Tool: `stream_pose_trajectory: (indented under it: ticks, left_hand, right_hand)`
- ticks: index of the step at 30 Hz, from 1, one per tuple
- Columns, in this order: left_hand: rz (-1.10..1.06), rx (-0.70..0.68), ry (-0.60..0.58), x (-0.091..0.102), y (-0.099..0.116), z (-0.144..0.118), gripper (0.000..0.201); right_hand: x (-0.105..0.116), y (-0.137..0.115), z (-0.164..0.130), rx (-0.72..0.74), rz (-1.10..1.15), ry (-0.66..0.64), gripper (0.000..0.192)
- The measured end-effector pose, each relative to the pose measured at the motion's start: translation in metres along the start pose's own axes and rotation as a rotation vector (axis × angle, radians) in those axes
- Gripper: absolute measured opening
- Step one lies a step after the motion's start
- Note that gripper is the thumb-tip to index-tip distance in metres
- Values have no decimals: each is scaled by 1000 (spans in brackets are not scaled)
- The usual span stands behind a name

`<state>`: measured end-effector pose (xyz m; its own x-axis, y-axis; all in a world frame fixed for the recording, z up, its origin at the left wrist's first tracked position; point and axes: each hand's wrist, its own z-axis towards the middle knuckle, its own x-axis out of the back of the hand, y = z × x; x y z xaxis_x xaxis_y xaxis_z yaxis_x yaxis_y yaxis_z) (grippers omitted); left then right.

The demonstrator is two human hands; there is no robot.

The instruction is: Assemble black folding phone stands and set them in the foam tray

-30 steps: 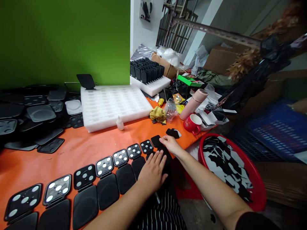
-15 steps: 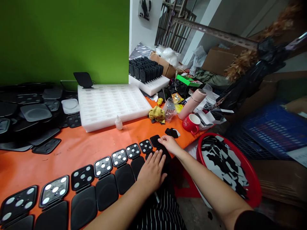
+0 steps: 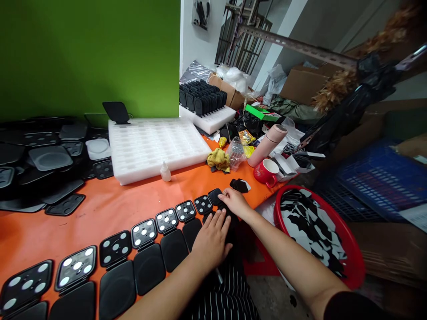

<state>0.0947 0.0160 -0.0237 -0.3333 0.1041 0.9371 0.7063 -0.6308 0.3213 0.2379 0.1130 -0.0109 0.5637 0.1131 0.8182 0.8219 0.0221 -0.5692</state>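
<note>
A row of open black hinged cases (image 3: pixel 143 249) with white dots on their upper halves runs along the near edge of the orange table (image 3: pixel 110 206). My left hand (image 3: pixel 211 240) lies flat, fingers together, on the lower half of the rightmost case (image 3: pixel 216 196). My right hand (image 3: pixel 235 202) rests on the upper half of that same case, fingers curled down onto it. A few small black pieces (image 3: pixel 240 185) lie just beyond my right hand.
A white foam tray (image 3: pixel 153 144) and small glue bottle (image 3: pixel 165 172) sit mid-table. Piles of black parts (image 3: pixel 46 160) fill the left. A red mug (image 3: pixel 267 171), pink flask (image 3: pixel 268 144) and yellow cloth (image 3: pixel 218 159) stand at right. A red basin (image 3: pixel 353 260) holds backing scraps.
My right hand has slid slightly left over the upper half of the last case. My left hand stays pressed flat. The view has shifted a little.
</note>
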Motion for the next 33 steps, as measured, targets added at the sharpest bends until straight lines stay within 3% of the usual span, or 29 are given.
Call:
stream_pose_trajectory:
  ticks: [24,33]
  left_hand:
    - [-1,0,22,-2,1,0,68]
    - [-1,-1,22,-1,-1,0,67]
  right_hand:
    - [-11,-4,-7,-93,-139,98,25]
    - [0,3,4,-30,-48,-37,32]
